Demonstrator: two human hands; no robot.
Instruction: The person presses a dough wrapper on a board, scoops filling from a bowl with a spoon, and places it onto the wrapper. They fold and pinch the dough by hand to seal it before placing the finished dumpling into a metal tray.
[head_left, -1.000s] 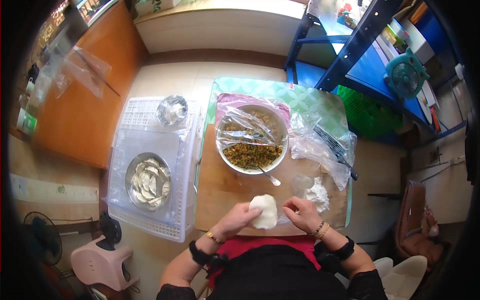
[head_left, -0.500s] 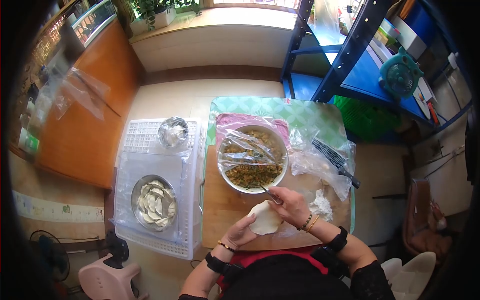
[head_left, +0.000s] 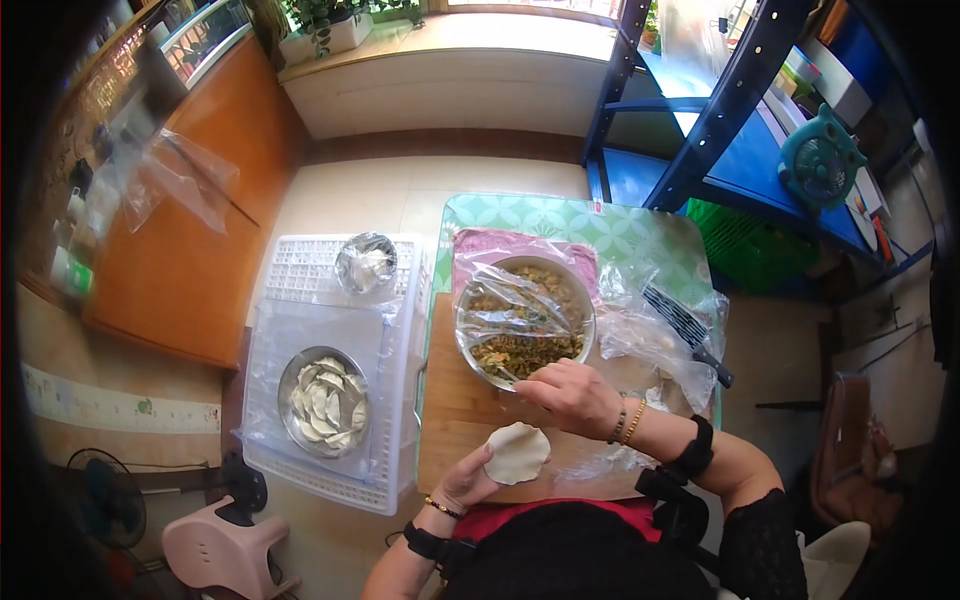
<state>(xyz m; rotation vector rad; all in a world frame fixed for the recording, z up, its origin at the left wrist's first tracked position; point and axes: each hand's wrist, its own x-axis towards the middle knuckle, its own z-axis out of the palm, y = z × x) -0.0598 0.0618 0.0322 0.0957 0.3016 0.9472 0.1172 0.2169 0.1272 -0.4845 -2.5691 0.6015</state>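
Note:
My left hand (head_left: 467, 482) holds a round, flat dough wrapper (head_left: 519, 453) at its left edge, over the front of the wooden board (head_left: 452, 400). Fingers closed, my right hand (head_left: 578, 400) is at the front rim of a metal bowl (head_left: 590, 335) of chopped filling (head_left: 525, 352). It grips a thin metal spoon, mostly hidden behind the fingers, with its head out of sight. Clear plastic film (head_left: 505, 300) lies over the far part of the filling.
Left of the board, a white plastic crate (head_left: 405, 300) carries a metal dish of folded dumplings (head_left: 325, 405) and a small film-covered bowl (head_left: 366, 263). A black-handled knife (head_left: 712, 367) and crumpled plastic bag (head_left: 640, 335) lie at right. A pink stool (head_left: 225, 550) stands lower left.
My right hand has moved away from the wrapper, up to the bowl's front rim. My left hand keeps the wrapper, now apart from the right hand. The whole view has shifted slightly.

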